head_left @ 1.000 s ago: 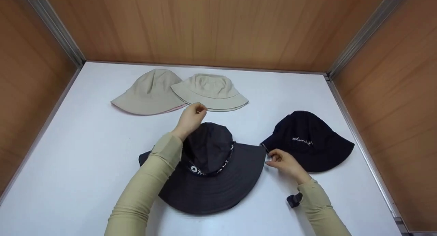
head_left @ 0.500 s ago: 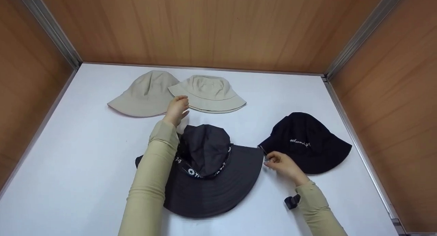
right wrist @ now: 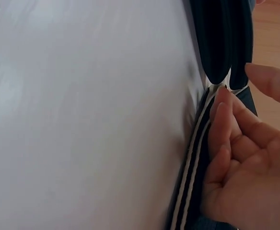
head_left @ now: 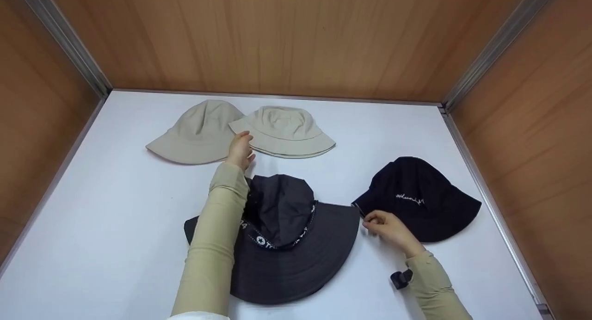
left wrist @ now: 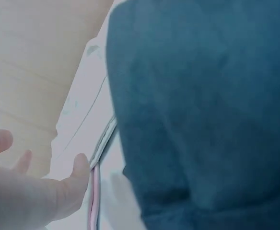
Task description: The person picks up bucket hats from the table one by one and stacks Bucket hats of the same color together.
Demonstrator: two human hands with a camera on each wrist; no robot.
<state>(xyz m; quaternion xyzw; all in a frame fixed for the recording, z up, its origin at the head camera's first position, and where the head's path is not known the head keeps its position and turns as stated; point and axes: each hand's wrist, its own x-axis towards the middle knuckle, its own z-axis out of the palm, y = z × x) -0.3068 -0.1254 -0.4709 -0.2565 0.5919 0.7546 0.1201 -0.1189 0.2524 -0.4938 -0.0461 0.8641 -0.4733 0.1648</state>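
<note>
1. Nearest me, the wide-brimmed grey hat (head_left: 291,246) lay flat on the white table (head_left: 115,227), with my left sleeve (head_left: 212,246) stretched across its left side.
2. My right hand (head_left: 386,227) sat just right of that brim, at the near-left edge of the navy bucket hat (head_left: 418,200). In the right wrist view its curled fingers (right wrist: 226,143) lay against the striped brim edge (right wrist: 190,163); I think they were pinching it, though the thumb stood a little off.
3. Further out, my left hand (head_left: 240,149) reached where the two beige hats overlap: the left beige hat (head_left: 199,132) and the right beige hat (head_left: 282,130).
4. Its fingers (left wrist: 77,177) looked spread and relaxed, holding nothing, just beside a brim edge.
5. The right beige hat's brim lay up and to the right of that hand, its long edge running left to right; the left hand was much the nearer.
</note>
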